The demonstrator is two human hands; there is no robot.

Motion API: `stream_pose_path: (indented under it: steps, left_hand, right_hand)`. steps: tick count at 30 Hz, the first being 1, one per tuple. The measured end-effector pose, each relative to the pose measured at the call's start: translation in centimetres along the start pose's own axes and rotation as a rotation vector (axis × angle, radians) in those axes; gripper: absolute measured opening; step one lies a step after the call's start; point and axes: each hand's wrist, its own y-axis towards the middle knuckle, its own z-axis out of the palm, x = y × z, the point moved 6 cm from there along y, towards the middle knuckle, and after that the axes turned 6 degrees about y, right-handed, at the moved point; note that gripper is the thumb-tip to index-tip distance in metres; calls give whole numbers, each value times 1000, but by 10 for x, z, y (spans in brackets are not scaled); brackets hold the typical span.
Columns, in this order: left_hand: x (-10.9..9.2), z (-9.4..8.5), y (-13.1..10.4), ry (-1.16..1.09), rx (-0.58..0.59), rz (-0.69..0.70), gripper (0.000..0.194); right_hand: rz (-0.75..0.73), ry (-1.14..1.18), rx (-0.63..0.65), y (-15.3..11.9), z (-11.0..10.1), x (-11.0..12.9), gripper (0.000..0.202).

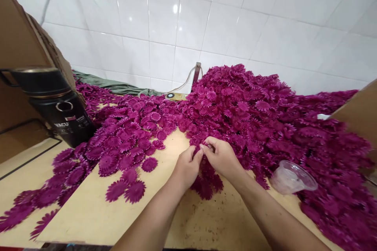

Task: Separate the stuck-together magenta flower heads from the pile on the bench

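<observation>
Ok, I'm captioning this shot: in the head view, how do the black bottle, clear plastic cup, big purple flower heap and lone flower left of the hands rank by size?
Largest to smallest, as seen:
1. Flower heap
2. Black bottle
3. Clear plastic cup
4. Lone flower

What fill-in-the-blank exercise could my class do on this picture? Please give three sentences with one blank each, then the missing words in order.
1. The wall behind the purple flower-shaped pieces is covered with shiny white ____.
2. A round metal ____ hangs on the front of the black bottle.
3. The clear plastic cup is farther from the left hand than from the ____ hand.

Missing words: tiles; ring; right.
</observation>
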Motion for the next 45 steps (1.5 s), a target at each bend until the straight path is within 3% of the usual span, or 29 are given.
stream_pose_path:
  steps: [5,8,10,12,14,16,18,23,29,32,37,42,45]
  left_hand:
    - [3,-1,-3,92,14,33,23]
    - [5,-6,-2,69,-32,-2,25]
    - [7,-5,1,-72,-37,-56,22]
    - [11,-2,5,-239,-15,-121,21]
    - [13,0,8,-337,3,-165,24]
    - [15,0,9,-379,1,-185,27]
    - [18,-1,9,-425,-14,-208,30]
    - [21,-3,9,-428,-48,-227,35]
    - [12,-5,9,-363,-56,-190,41]
    - [6,-7,8,-216,-54,-113,42]
    - [-2,-8,0,125,-75,50,29]
    - [-4,-1,-5,287,-17,105,26]
    - [3,2,-2,144,15,14,16]
  right_hand:
    - [131,20,-262,26,-34,-29,18]
    - [170,17,-326,39,-54,-44,19]
    - [130,8,-321,37,-56,-39,35]
    - [60,40,-228,29,-46,-24,41]
    - [46,127,-15,18,-23,-8,31]
    - [121,248,192,8,1,1,24]
    - [216,375,295,2,16,2,24]
    - [338,620,314,1,23,-8,31]
    - [336,715,332,2,28,-8,33]
    - [238,586,223,4,25,-9,24]
    - [44,81,-83,10,4,-12,9]
    - [123,-97,-366,33,-41,-39,8]
    - [100,-120,-400,38,-57,-44,24]
